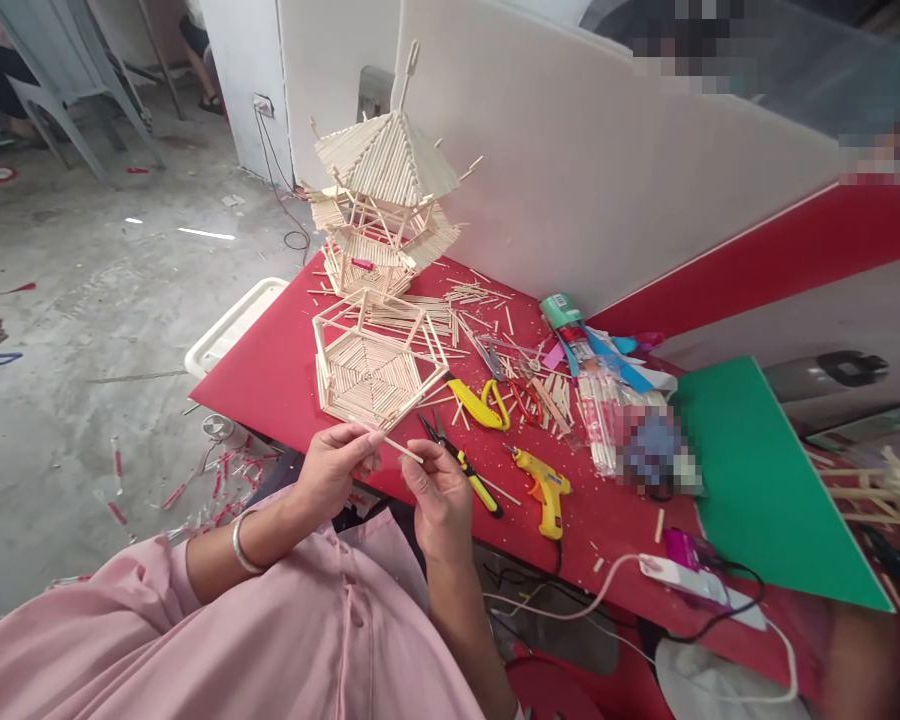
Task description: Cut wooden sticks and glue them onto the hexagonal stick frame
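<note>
My left hand (335, 470) and my right hand (439, 495) are held close together over the near edge of the red table (270, 370), both pinching one thin wooden stick (399, 449). Just beyond them lies a hexagonal stick frame (375, 365). Behind it stands a tall pagoda-like stick model (384, 200). A pair of yellow-handled cutters (461, 465) lies right of my right hand, and a yellow glue gun (544, 490) lies further right.
Loose sticks (472, 300) and yellow-handled scissors (484, 400) litter the table's middle. A bundle of sticks (600, 405), a green tube (562, 312) and a green sheet (757, 480) lie to the right. A white panel (607, 170) backs the table. A power strip (690, 580) sits near the edge.
</note>
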{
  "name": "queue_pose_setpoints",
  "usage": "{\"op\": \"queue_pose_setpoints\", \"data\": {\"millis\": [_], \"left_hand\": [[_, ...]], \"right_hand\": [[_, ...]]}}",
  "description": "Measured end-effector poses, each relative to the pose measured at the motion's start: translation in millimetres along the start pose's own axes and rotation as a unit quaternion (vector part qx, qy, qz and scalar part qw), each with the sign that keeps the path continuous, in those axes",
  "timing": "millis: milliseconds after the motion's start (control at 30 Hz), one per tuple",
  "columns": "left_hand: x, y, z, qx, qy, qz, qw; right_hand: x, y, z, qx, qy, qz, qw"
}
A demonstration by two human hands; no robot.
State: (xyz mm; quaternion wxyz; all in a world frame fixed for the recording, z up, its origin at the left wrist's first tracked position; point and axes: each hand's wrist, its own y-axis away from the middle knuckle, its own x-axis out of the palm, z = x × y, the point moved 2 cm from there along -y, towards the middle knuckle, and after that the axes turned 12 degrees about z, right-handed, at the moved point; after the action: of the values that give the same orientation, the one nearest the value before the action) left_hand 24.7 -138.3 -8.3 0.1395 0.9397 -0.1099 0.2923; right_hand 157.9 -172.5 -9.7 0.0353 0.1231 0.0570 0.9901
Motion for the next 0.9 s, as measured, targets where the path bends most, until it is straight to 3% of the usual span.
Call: {"op": "queue_pose_setpoints", "data": {"millis": [167,433,500,600,700,767,800,900], "left_hand": [[-0.6,-0.8,2.8,0.007,-0.010,-0.001,1.000],[3.9,1.1,5.0,0.032,-0.001,0.003,0.999],[5.1,2.4,3.6,0.030,0.001,0.007,1.000],[7.3,4.0,1.5,0.031,-0.012,0.019,0.999],[10.5,4.2,2.8,0.014,-0.026,0.046,0.999],[14.0,3.7,6.1,-0.013,-0.026,0.074,0.997],[16.1,3.5,8.0,-0.024,-0.025,0.088,0.995],[21.9,2.7,12.6,-0.041,-0.018,0.117,0.992]], "right_hand": [[-4.9,6.4,-0.6,-0.008,0.085,-0.033,0.996],[1.6,19.1,-3.8,0.001,0.152,-0.004,0.988],[-0.3,20.3,0.8,0.000,0.189,0.026,0.982],[-16.3,15.8,13.2,-0.014,0.267,0.080,0.960],[-50.0,-2.1,26.0,-0.022,0.334,0.031,0.942],[-73.3,-22.7,32.2,-0.028,0.420,-0.014,0.907],[-82.7,-35.0,34.1,-0.026,0.488,-0.026,0.872],[-99.5,-73.4,35.0,0.012,0.684,-0.033,0.728]]}}
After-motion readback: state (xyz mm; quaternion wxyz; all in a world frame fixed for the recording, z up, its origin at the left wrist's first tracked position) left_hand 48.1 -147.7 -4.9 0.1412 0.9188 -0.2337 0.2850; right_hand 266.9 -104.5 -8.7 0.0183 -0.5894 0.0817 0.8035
